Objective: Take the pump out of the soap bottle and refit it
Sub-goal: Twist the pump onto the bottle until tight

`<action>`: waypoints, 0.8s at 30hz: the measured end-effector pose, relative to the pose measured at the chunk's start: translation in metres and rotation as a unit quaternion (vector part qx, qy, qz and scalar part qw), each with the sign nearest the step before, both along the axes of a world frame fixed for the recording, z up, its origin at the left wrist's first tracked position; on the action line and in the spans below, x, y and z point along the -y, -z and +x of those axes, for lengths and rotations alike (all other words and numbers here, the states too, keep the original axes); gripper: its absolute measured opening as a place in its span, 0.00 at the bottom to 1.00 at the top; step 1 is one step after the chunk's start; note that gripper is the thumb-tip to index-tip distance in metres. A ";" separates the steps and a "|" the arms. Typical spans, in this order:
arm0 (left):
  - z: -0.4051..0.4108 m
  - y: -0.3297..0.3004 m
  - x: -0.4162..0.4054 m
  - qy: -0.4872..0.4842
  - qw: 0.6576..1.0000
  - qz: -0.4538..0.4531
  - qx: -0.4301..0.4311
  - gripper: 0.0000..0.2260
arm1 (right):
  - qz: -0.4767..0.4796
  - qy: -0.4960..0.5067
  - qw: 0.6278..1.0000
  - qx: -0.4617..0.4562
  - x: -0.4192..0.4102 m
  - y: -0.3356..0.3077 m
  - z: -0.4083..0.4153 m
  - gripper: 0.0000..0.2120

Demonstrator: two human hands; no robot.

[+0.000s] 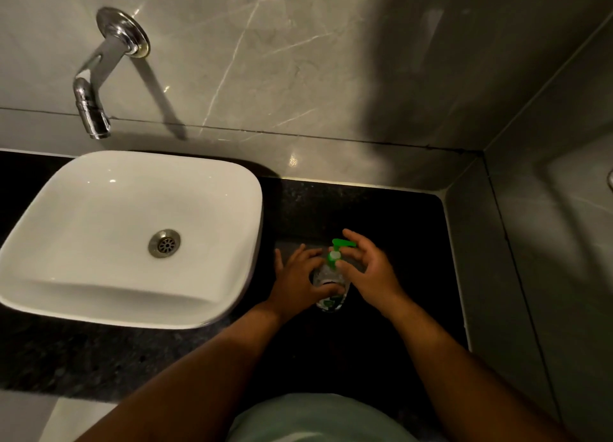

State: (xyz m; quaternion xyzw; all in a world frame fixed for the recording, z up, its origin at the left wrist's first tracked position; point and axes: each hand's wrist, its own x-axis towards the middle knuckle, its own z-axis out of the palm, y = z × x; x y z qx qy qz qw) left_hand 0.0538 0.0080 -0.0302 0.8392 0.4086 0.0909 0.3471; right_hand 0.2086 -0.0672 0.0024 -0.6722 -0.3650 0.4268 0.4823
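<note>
A glossy grey marble-veined tiled wall [298,60] is running behind a black speckled stone countertop [365,209] and meeting a plain grey side wall [547,242] at the right corner. A white rounded-square ceramic basin [83,292] is sitting on the counter's left, under a chrome wall-mounted spout [96,86]. Dim light is glinting off the tiles.

At lower centre of the frame, the clear plastic soap bottle [328,287] carries a bright green pump [338,249] and a label with green leaf shapes. It stands on a black speckled stone counter [381,216]. Left, a glossy white rounded basin [83,295]; above, a grey white-veined marble wall [298,60] and shiny chrome tap [96,86].
</note>
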 end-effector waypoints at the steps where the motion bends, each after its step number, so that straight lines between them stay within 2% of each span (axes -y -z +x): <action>1: 0.000 0.000 0.000 0.000 1.000 -0.006 0.001 0.35 | -0.004 -0.004 1.000 0.006 -0.002 -0.001 0.001 0.26; 5: -0.002 0.003 -0.002 -0.008 1.000 -0.013 -0.004 0.37 | -0.015 -0.017 0.999 0.038 -0.007 0.002 0.004 0.23; 10: -0.002 0.011 -0.006 0.014 1.000 -0.016 -0.009 0.37 | -0.038 -0.150 0.986 0.065 -0.014 0.008 0.014 0.22; 14: -0.002 0.015 -0.013 0.044 0.997 -0.066 -0.003 0.37 | -0.080 -0.218 0.972 0.029 -0.027 0.001 0.027 0.27; 18: -0.004 0.016 -0.020 0.072 0.992 -0.099 -0.015 0.39 | -0.076 -0.286 0.952 0.076 -0.035 -0.004 0.037 0.26; 21: -0.004 0.017 -0.021 0.070 0.990 -0.122 -0.013 0.39 | -0.067 -0.275 0.958 0.042 -0.034 -0.002 0.037 0.23; 24: 0.000 0.017 -0.014 0.011 0.989 -0.150 0.013 0.34 | -0.039 -0.199 0.979 0.018 -0.026 0.007 0.027 0.18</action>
